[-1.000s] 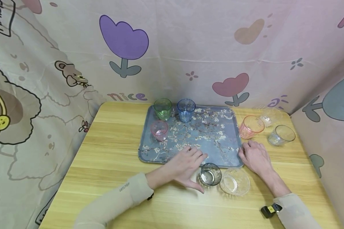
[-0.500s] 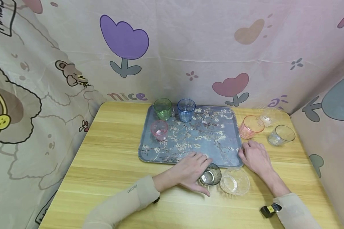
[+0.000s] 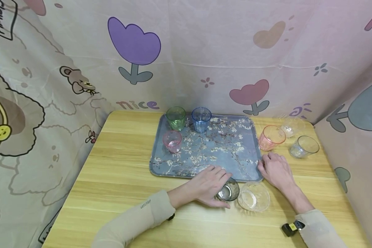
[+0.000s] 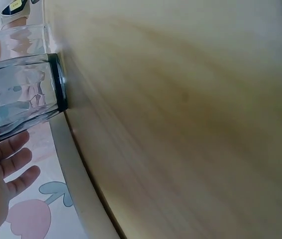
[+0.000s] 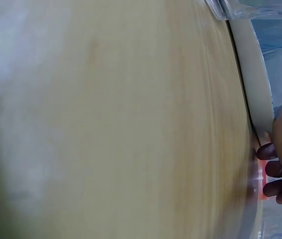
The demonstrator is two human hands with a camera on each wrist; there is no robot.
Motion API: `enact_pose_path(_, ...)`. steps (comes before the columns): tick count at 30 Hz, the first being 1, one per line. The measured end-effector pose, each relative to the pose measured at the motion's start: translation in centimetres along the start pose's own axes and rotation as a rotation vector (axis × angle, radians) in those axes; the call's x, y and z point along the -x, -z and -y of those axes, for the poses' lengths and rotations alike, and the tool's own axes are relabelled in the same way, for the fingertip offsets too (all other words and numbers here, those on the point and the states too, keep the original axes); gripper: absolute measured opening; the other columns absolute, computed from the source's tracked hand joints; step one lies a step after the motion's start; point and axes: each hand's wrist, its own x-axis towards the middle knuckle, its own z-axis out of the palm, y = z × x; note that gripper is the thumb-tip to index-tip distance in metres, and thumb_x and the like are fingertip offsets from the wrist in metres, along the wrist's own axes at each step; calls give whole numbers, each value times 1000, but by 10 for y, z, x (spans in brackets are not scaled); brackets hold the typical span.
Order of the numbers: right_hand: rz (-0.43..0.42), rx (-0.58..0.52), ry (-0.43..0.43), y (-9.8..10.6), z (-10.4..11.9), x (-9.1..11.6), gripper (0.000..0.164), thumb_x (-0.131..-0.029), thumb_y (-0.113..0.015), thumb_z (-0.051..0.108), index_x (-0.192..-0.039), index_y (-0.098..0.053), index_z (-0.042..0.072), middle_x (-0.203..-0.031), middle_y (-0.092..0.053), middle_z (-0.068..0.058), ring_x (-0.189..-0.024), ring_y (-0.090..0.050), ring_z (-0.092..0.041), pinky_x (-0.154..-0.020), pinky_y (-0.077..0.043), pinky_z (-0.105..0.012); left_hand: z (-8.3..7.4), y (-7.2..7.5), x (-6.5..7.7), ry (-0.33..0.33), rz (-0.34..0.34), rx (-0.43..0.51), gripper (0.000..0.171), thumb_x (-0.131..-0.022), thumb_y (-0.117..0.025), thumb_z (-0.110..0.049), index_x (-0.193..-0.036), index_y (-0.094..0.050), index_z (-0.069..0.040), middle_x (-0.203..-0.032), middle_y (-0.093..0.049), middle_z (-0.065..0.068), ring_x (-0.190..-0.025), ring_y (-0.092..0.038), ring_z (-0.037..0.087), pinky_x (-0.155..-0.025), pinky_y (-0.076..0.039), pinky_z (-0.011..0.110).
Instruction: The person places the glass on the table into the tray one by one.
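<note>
In the head view my left hand (image 3: 208, 184) reaches round a dark-rimmed grey glass (image 3: 230, 195) in front of the tray, thumb on the near side, fingers on the far side. The left wrist view shows the same glass (image 4: 26, 89) between thumb and spread fingers (image 4: 24, 179), its dark end on the table. A clear scalloped glass (image 3: 261, 199) stands right beside it. My right hand (image 3: 276, 171) rests at the right front corner of the blue flowered tray (image 3: 232, 160). Its thumb touches the tray's edge, with the fingers (image 5: 275, 168) loosely curled outside the rim.
On the tray stand a green glass (image 3: 176, 120), a blue glass (image 3: 201, 122) and a pink glass (image 3: 172, 142). Right of it are an orange-pink glass (image 3: 270, 139), a clear glass (image 3: 292, 126) and a grey-rimmed glass (image 3: 302, 148). Printed curtains border the wooden table (image 3: 121, 165).
My left hand has moved right to the dark-rimmed glass, and its thumb has come closer to the glass. My right hand, the tray and the glasses have stayed in place.
</note>
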Motion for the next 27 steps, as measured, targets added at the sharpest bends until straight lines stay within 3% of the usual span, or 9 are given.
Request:
enact_pose_path(5, 4, 0, -1, 0, 0, 0, 22, -97, -60, 22, -87, -66, 4, -81, -60, -12, -85, -63, -39, -79, -46, -52, 1, -1, -1, -14, -24, -1, 98, -87, -50, -88, -145, -54, -9, -122, -68, -3, -106, -61, 10, -91, -49, 24)
enact_pose_path(18, 4, 3, -4, 1, 0, 0, 22, -97, -60, 22, -88, -66, 3, -82, -61, -13, -86, -62, -40, -78, -44, -50, 4, 1, 0, -24, -52, -5, 96, -87, -50, -88, -141, -57, -10, -118, -68, -4, -102, -61, 10, -86, -49, 23)
enact_pose_path(27, 10, 14, -17, 2, 1, 0, 22, -97, -60, 23, -89, -67, 3, -85, -62, -15, -91, -62, -41, -79, -43, -51, 11, 7, 2, -7, -33, 9, 95, -88, -51, -87, -142, -56, -10, -118, -67, -4, -104, -61, 10, -90, -50, 24)
